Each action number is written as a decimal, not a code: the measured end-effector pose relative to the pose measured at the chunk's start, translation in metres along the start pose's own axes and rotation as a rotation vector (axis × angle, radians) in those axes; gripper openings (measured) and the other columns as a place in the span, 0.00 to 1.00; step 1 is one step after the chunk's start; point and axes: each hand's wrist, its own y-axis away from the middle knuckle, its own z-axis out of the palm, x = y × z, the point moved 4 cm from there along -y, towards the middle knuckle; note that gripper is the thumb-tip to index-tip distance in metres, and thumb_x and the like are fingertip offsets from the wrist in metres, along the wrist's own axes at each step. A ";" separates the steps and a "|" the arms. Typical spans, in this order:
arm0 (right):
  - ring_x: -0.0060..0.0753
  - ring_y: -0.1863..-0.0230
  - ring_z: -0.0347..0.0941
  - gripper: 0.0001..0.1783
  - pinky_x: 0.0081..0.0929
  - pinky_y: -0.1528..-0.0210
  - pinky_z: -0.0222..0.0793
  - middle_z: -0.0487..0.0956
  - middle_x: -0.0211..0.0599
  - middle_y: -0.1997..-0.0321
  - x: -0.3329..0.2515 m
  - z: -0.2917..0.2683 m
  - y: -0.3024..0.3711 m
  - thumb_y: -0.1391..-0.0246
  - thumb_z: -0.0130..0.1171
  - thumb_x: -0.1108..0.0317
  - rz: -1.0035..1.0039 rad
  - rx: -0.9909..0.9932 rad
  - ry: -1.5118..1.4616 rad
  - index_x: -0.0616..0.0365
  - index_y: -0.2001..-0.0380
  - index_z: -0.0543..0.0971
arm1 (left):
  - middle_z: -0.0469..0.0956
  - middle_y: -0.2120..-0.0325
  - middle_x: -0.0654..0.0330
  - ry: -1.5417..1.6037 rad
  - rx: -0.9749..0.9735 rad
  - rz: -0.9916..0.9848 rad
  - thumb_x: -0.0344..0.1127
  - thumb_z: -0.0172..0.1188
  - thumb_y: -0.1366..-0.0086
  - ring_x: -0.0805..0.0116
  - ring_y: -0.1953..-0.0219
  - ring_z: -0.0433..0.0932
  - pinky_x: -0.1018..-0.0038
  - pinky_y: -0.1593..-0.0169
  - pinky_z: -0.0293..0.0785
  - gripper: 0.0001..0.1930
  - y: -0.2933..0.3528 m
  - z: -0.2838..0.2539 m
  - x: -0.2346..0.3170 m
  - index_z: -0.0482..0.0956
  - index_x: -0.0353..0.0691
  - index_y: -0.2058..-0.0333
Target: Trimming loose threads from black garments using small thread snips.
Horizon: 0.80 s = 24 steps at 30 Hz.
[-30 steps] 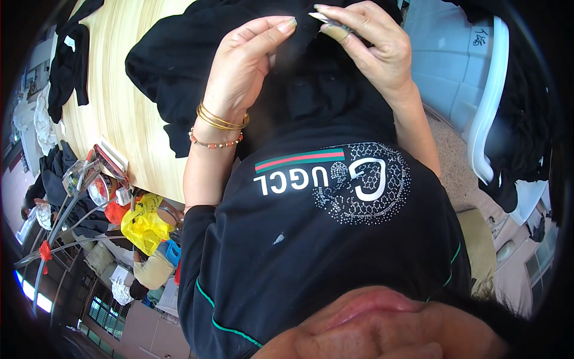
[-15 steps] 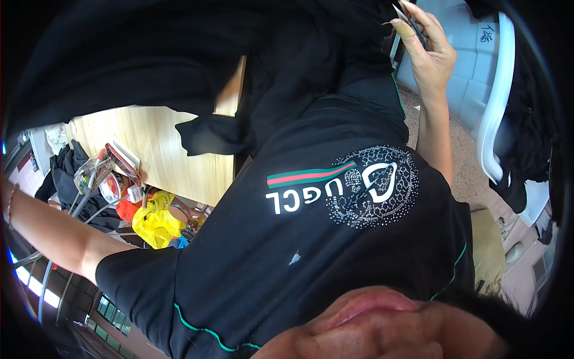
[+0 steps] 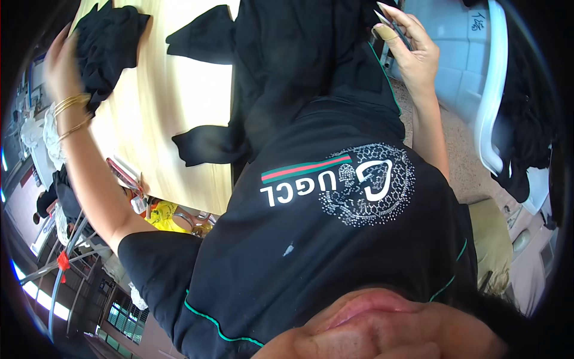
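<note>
My right hand (image 3: 420,60) is at the upper right, closed around a small pointed metal tool (image 3: 397,29) that looks like thread snips. Tan tape wraps the thumb. Next to it, a black garment (image 3: 287,66) lies over my lap and the table edge, with two flaps spread onto the wood. At the upper left my left hand (image 3: 61,72) is smeared by motion, gold bangles on its wrist. It is beside a crumpled black cloth (image 3: 110,51) on the tabletop; whether its fingers grip the cloth is hard to see.
The pale wooden table (image 3: 161,119) spans the upper left. A yellow plastic bag (image 3: 167,216) and small items are by its near edge. On the right stands a pale blue bin (image 3: 493,90) with a white rim, dark cloth beyond it. Metal tubes (image 3: 72,239) rise at the left.
The black cloth stretched across the top left has come down onto the table as a crumpled heap. My left arm has swung up, bringing its hand into view. The right hand barely moved.
</note>
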 end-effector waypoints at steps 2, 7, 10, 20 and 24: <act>0.19 0.56 0.75 0.18 0.16 0.52 0.71 0.75 0.30 0.57 -0.002 0.002 -0.001 0.45 0.64 0.82 -0.014 -0.011 0.010 0.68 0.50 0.79 | 0.81 0.55 0.59 -0.180 -0.287 0.502 0.37 0.64 0.35 0.71 0.61 0.80 0.77 0.56 0.76 0.19 0.066 0.075 0.041 0.79 0.41 0.46; 0.14 0.60 0.73 0.18 0.14 0.58 0.68 0.78 0.27 0.57 0.005 -0.007 0.010 0.42 0.62 0.78 0.140 0.009 -0.004 0.66 0.48 0.78 | 0.76 0.48 0.62 -0.216 -0.567 0.972 0.44 0.69 0.43 0.64 0.46 0.74 0.67 0.42 0.66 0.24 0.227 0.195 0.180 0.78 0.46 0.48; 0.13 0.61 0.73 0.18 0.13 0.59 0.67 0.80 0.26 0.57 0.010 -0.011 0.014 0.41 0.62 0.77 0.207 0.026 -0.064 0.64 0.47 0.78 | 0.79 0.55 0.62 -0.569 -0.742 0.960 0.41 0.67 0.39 0.68 0.49 0.77 0.71 0.43 0.67 0.19 0.215 0.221 0.177 0.79 0.43 0.50; 0.15 0.60 0.75 0.16 0.14 0.56 0.70 0.81 0.29 0.57 0.050 0.003 0.007 0.41 0.62 0.76 -0.186 -0.125 -1.073 0.67 0.49 0.78 | 0.82 0.59 0.55 1.271 -0.637 -0.110 0.28 0.56 0.31 0.66 0.56 0.81 0.70 0.49 0.76 0.11 0.115 0.088 0.128 0.80 0.33 0.52; 0.16 0.59 0.76 0.16 0.15 0.55 0.70 0.81 0.30 0.57 0.008 0.000 0.011 0.41 0.62 0.76 0.329 0.057 -0.335 0.67 0.50 0.78 | 0.81 0.52 0.50 1.744 -0.491 -0.289 0.35 0.52 0.27 0.57 0.46 0.78 0.53 0.40 0.68 0.12 0.085 0.043 0.061 0.80 0.34 0.55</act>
